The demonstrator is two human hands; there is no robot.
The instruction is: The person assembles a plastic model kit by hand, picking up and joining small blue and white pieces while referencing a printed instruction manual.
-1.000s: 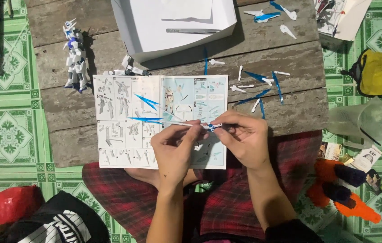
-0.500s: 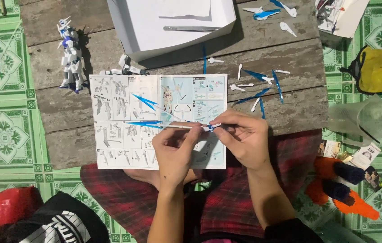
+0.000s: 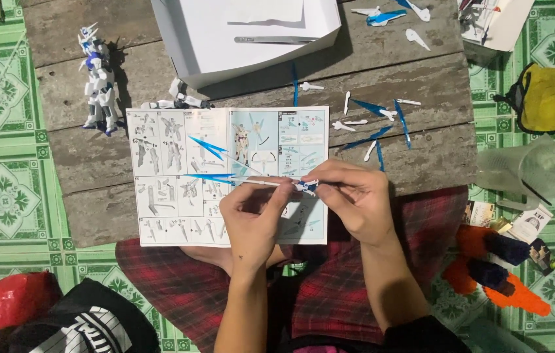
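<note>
Two hands meet over the lower middle of the frame, above the open instruction sheet [image 3: 179,176]. Our left hand [image 3: 254,219] pinches the thin white-and-blue blade part [image 3: 251,181] between thumb and fingertips near its right end; our right hand [image 3: 356,202] closes its fingertips on the small blue-and-white joint piece [image 3: 307,187] where the two parts meet. The blade's long axis runs nearly level across the frame, its pointed tip aimed left over the sheet's lower panels, its thick end toward the right hand.

We judge the part very light, stiff yet brittle: a slim plastic spike that would snap or whiten if bent. The safest hold looks to be at the thicker root by the joint, not along the tapering tip.

Loose blue and white pieces [image 3: 375,121] lie on the wooden boards [image 3: 434,157] at upper right; a standing white model figure [image 3: 97,82] is at upper left.
</note>
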